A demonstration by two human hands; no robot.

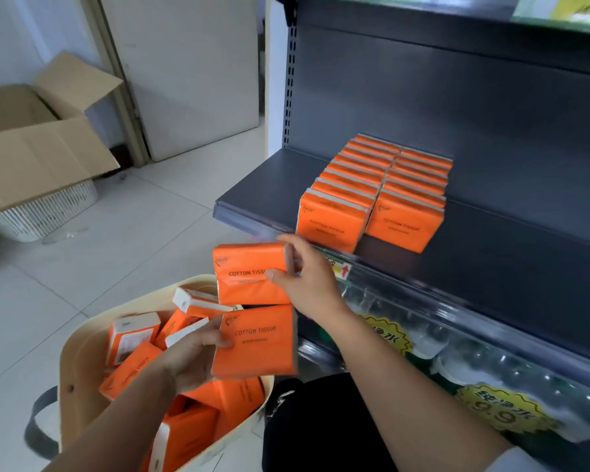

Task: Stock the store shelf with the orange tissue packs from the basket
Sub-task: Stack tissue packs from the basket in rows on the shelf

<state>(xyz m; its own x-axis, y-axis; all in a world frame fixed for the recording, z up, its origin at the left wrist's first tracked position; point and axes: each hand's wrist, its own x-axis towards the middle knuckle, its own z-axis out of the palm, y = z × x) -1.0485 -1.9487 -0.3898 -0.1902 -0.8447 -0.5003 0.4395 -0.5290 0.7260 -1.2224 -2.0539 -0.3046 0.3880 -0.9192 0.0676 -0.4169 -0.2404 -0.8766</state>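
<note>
With right fingers pinching one pack by its end and left fingers curled round a second pack, both just above the basket, raise the right pack to the shelf. Set upright, label forward, against the back wall beside the left row. Grip lightly to avoid denting soft wrap. Dark metal shelf, two rows standing; tiled floor, open carton beyond.
</note>
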